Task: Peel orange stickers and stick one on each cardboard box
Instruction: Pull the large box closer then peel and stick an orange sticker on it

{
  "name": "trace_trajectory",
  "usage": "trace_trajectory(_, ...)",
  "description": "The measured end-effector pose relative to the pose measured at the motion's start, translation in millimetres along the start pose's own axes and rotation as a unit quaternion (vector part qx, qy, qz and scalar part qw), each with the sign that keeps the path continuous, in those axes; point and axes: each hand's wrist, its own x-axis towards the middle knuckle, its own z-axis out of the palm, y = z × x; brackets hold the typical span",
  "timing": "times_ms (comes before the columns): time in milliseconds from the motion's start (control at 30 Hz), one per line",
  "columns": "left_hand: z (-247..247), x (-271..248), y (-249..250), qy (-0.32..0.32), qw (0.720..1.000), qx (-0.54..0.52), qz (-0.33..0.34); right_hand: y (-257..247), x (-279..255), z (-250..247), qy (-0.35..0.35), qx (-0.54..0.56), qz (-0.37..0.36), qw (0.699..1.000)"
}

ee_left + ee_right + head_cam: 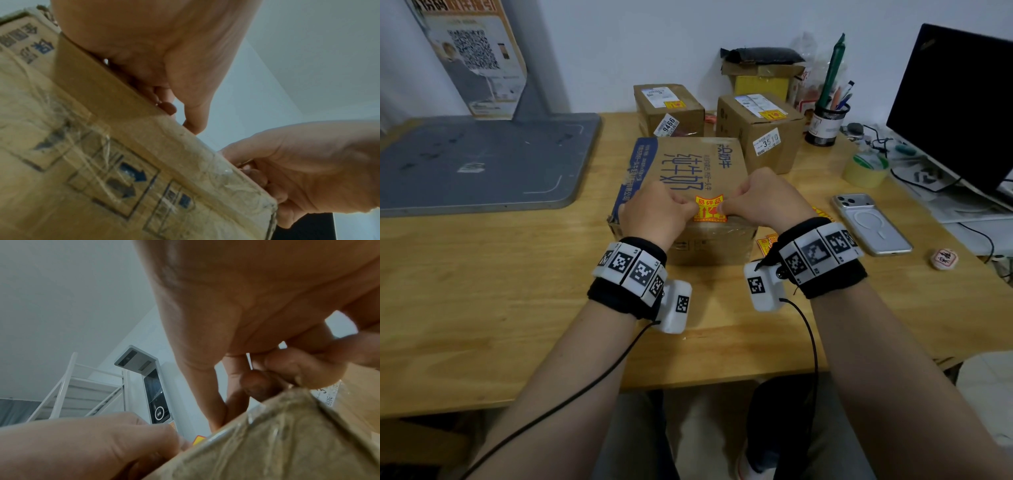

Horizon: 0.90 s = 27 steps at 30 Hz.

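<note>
A large cardboard box (688, 171) with blue print stands in the middle of the wooden table. An orange sticker (709, 208) lies on its top near the front edge. My left hand (688, 207) pinches the sticker's left side with curled fingers, and my right hand (727, 205) pinches its right side. In the right wrist view a corner of the sticker (198, 439) shows above the taped box edge (287, 443). Two smaller boxes (669, 109) (760, 133) stand behind, each with an orange sticker on top (674, 104) (774, 114).
Loose orange stickers (767, 243) lie right of the big box. Further right are a phone (869, 224), a tape roll (864, 169), a pen holder (827, 123) and a dark monitor (955, 102). A grey platform (482, 161) fills the table's left.
</note>
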Motion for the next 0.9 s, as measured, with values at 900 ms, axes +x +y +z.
trace_trajectory(900,-31.4,2.5,-9.4,-0.004,0.992,-0.113,0.061,0.3,-38.1,5.5,0.082,0.084,-0.185,0.976)
